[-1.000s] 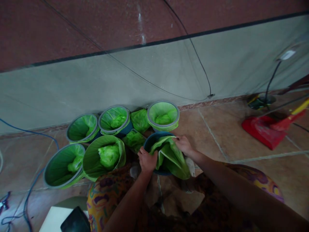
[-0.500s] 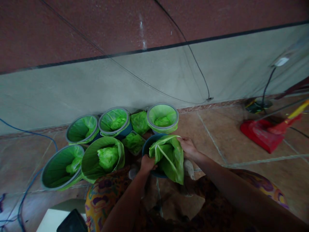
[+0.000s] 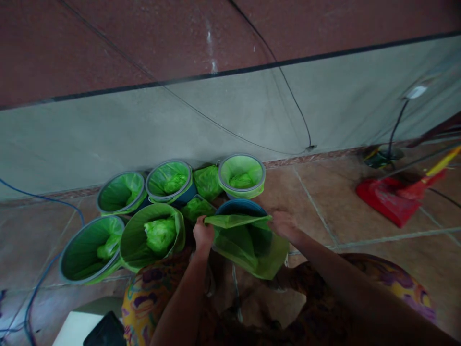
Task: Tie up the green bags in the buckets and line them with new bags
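A green plastic bag (image 3: pixel 248 245) is stretched between my two hands over a blue bucket (image 3: pixel 241 206), whose far rim shows behind it. My left hand (image 3: pixel 203 233) is closed on the bag's left edge. At the bag's right edge, my right hand (image 3: pixel 284 224) grips it, slightly blurred. The bag's mouth gapes, and its near side hangs down over the bucket's front. Just behind stands a grey-rimmed bucket (image 3: pixel 242 174) lined with green plastic.
Several more green-lined buckets (image 3: pixel 152 238) stand to the left, with green bags (image 3: pixel 208 182) among them. A red dustpan (image 3: pixel 385 199) lies at the right. Blue cable (image 3: pixel 43 196) runs along the left floor, and a dark object (image 3: pixel 105 330) sits on a white surface.
My hands have moved apart, left hand leftward and right hand slightly rightward. The bag is spread wider, and more of the blue bucket's far rim shows.
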`<state>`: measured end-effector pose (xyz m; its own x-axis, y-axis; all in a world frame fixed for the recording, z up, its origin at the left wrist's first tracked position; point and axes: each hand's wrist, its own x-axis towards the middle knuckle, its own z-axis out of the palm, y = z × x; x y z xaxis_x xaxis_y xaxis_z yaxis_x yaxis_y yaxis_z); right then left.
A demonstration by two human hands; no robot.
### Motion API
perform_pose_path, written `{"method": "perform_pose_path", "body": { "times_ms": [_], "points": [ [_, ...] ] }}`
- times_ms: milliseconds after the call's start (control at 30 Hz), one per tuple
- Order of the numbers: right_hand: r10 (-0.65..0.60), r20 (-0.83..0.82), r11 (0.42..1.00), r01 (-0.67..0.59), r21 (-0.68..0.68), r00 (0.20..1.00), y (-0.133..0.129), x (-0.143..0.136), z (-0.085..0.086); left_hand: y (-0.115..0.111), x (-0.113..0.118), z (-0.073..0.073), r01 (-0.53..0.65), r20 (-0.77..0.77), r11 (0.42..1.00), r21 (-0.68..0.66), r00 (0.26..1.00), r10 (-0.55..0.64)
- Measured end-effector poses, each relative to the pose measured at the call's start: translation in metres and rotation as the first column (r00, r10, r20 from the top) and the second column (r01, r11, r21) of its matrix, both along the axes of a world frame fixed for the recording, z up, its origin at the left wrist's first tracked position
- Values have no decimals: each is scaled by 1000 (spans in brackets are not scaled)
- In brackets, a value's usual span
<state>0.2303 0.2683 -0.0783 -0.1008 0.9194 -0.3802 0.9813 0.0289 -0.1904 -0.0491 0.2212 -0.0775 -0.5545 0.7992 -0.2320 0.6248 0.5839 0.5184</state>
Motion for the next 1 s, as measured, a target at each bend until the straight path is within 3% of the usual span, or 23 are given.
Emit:
{"method": "perform_pose_path", "body": {
  "times_ms": [133, 267, 367, 467, 567, 633, 733, 867, 1000],
  "points": [
    [281, -22, 949, -274, 157, 959, -8, -22, 9, 0, 6, -4, 52, 7, 999, 11, 999, -52],
    [409, -86, 905, -391, 167, 909, -12, -36, -4, -1, 7, -8, 136, -42, 987, 86, 990, -133],
    [299, -165, 953, -287, 92, 940, -1, -39, -14, -2, 9, -12, 203, -95, 968, 146, 977, -190],
    [41, -326, 998, -26, 51, 944, 19, -33, -17, 2, 11, -14, 271, -97, 949, 164, 961, -258],
    [-174, -453, 979, 202, 13, 874, 35, -23, -20, 9, 11, -14, 310, -28, 951, 18, 951, -309],
    [-249, -428, 962, 273, -4, 869, 40, -17, -22, 15, 9, -13, 326, 26, 934, -142, 945, -326],
    [-215, -356, 971, 237, 19, 909, 39, -15, -25, 21, 8, -8, 344, 51, 910, -232, 939, -341],
    [-109, -332, 989, 135, 57, 937, 37, -22, -23, 24, 13, 2, 344, -85, 935, -86, 933, -351],
    [-122, -314, 988, 146, 53, 941, 40, -27, -19, 25, 17, 2, 385, -103, 922, -30, 917, -386]
  ]
}}
